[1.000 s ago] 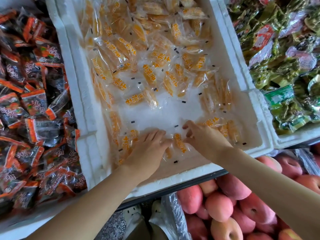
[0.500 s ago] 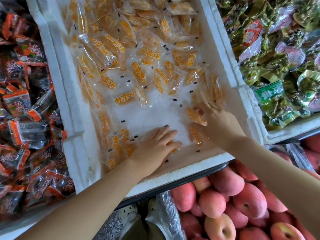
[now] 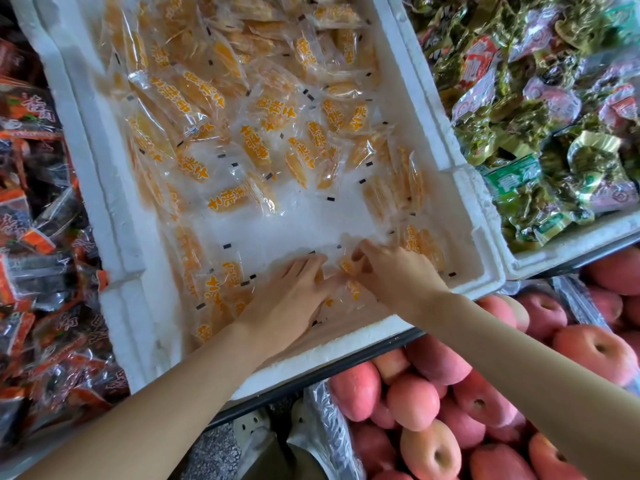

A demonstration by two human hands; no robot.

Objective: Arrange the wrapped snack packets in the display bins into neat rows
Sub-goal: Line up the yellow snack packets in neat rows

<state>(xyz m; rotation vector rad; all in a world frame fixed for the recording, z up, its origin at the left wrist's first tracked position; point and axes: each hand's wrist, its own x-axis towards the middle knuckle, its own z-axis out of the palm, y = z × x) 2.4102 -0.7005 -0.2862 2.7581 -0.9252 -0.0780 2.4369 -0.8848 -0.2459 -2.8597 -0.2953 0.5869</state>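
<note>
Nearest the wearer, below the near wall of the white foam bin (image 3: 346, 344), red apples (image 3: 433, 393) lie heaped, partly against a clear plastic sheet (image 3: 329, 420), and a pair of pale shoes (image 3: 256, 424) shows on the grey floor just left of them. Two bare forearms reach over that near wall into the bin. The left hand (image 3: 294, 296) lies flat with its fingers straight and together, pressing down on packets at the bin's near edge and gripping nothing. The right hand (image 3: 394, 275), just beside it and touching it at the fingertips, has its fingers curled, pinching a clear-wrapped orange packet (image 3: 348, 268) close to the near wall. A short row of similar packets (image 3: 214, 289) sits in the bin's near left corner, another few (image 3: 420, 244) in the near right corner, and a bare patch of white floor lies between and just beyond the hands. Farther in, the orange snack packets (image 3: 256, 147) lie scattered at mixed angles, thickening into a loose pile toward the bin's far side. Left of the bin lie dark packets with orange-red trim (image 3: 45, 271); right of it, a second foam bin (image 3: 571, 247) holds green wrapped snacks (image 3: 554, 133).
</note>
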